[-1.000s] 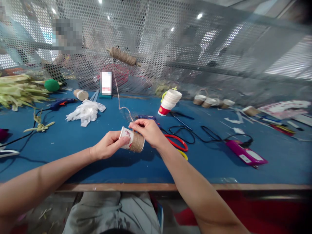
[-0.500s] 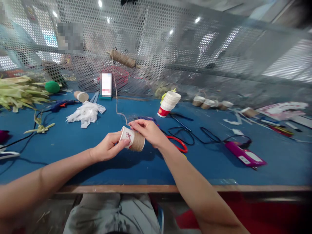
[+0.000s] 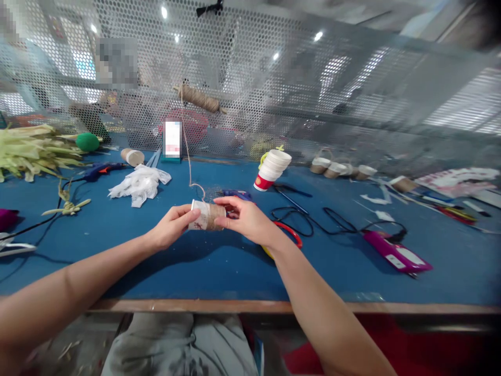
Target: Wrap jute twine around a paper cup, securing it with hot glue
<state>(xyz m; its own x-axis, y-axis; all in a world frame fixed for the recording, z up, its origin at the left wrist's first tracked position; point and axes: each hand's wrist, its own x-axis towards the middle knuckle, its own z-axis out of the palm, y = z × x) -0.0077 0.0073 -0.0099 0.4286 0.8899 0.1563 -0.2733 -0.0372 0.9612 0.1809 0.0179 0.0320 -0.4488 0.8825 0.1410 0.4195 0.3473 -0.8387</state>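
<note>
A paper cup (image 3: 199, 219), partly wrapped in brown twine (image 3: 216, 216), is held on its side above the blue table. My left hand (image 3: 172, 225) is closed on its rim end, thumb along the white printed wall. Around the wrapped base end, my right hand (image 3: 245, 218) has its thumb and fingers closed. From the cup a loose strand (image 3: 190, 167) rises to a twine spool (image 3: 199, 99) on a stick at the mesh screen. A blue glue gun (image 3: 238, 195) lies just behind my right hand, partly covered.
White cups (image 3: 273, 168) stand stacked behind my right hand. Scissors with a red handle (image 3: 291, 233) lie beneath my right forearm. A purple device (image 3: 397, 253) with a black cable sits right. White lace (image 3: 140, 184), husks (image 3: 35, 151) and another glue gun (image 3: 102, 171) are left. Twine-wrapped cups (image 3: 334, 169) stand at the back.
The cup has turned to lie more level. My right hand has moved from the twine at the cup's upper side to grip around its base end. The left hand still holds the rim end.
</note>
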